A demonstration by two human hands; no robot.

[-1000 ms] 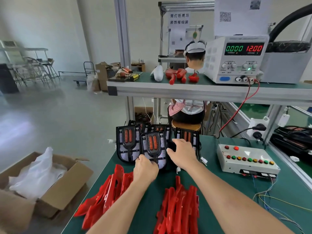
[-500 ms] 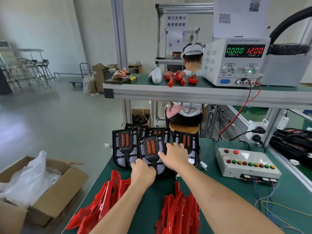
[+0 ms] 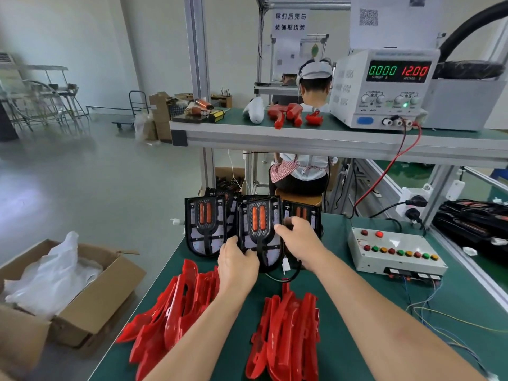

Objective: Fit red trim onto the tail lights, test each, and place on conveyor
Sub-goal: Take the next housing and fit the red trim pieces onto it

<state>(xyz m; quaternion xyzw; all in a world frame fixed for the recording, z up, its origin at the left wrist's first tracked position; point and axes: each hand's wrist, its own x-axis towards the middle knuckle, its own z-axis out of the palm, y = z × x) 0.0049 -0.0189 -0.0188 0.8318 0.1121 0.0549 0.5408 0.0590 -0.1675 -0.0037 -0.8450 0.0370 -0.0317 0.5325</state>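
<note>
Gripping the middle tail light (image 3: 259, 229) from both sides, left hand (image 3: 237, 264) curled on its lower left edge, right hand (image 3: 301, 240) curled round its right edge, more black units just beyond the fingertips, two red trim piles (image 3: 286, 331) nearer the person on the green bench (image 3: 357, 312).

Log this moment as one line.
step: picking tail light | left hand: grips lower edge | right hand: grips right side | red trim: untouched on table
</note>
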